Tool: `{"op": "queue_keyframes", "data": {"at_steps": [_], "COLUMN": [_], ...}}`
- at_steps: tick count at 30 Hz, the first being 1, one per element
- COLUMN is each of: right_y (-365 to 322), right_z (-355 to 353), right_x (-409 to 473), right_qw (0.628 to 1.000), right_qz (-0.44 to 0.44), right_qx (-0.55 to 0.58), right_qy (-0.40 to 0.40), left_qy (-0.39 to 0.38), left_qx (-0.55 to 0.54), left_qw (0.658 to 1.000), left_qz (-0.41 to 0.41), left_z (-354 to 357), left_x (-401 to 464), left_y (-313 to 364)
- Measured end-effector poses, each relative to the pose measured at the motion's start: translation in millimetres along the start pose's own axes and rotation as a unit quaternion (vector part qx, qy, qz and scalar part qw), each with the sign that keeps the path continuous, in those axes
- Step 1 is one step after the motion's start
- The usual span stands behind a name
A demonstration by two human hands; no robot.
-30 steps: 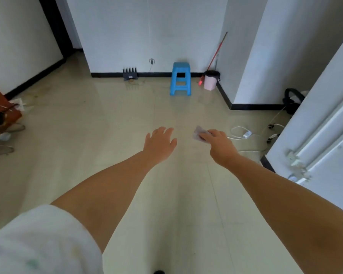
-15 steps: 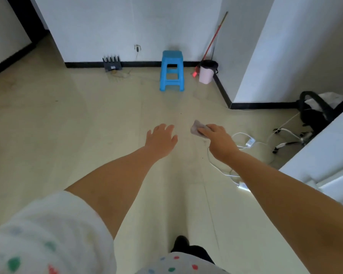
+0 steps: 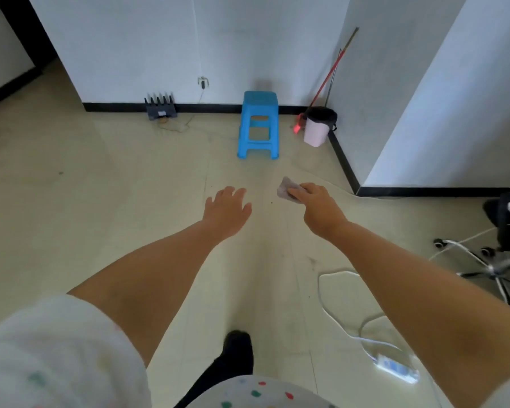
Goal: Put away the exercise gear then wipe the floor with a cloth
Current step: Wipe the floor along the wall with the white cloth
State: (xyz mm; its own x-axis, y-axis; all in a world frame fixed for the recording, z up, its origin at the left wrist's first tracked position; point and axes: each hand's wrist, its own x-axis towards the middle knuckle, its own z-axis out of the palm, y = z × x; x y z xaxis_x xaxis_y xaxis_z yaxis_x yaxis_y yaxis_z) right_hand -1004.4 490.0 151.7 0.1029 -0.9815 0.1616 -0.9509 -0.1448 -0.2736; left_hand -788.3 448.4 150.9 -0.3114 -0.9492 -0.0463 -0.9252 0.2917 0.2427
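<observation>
Pale beige tile floor (image 3: 100, 216) fills the scene, with a blue stool (image 3: 258, 125) at the far wall and a white cable (image 3: 340, 325) looped near right. No exercise gear shows, so the wiping step seems to be in hand; the next move calls for crouching to bring the cloth down onto the tiles. The left hand (image 3: 227, 212) reaches out, fingers spread and holding nothing. The right hand (image 3: 318, 209) pinches a small, crumpled greyish cloth (image 3: 286, 192), held above the floor.

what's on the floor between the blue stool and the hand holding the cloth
In the head view, only bare floor tile lies between the blue stool and the right hand pinching the cloth.
</observation>
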Motion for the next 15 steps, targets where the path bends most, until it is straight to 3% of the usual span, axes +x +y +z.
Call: {"op": "queue_keyframes", "data": {"at_steps": [9,15], "right_y": [106.4,184.3], "right_z": [27.1,43.6], "right_x": [187.7,320.3], "right_qw": [0.997,0.998], "right_qz": [0.07,0.061], "right_qx": [0.037,0.034], "right_qy": [0.002,0.0], "left_qy": [-0.032,-0.05], "left_qx": [0.032,0.035], "left_qw": [0.997,0.996], "left_qz": [0.062,0.059], "left_z": [-26.7,-8.3], "left_x": [231.8,377.6], "left_y": [1.5,10.9]}}
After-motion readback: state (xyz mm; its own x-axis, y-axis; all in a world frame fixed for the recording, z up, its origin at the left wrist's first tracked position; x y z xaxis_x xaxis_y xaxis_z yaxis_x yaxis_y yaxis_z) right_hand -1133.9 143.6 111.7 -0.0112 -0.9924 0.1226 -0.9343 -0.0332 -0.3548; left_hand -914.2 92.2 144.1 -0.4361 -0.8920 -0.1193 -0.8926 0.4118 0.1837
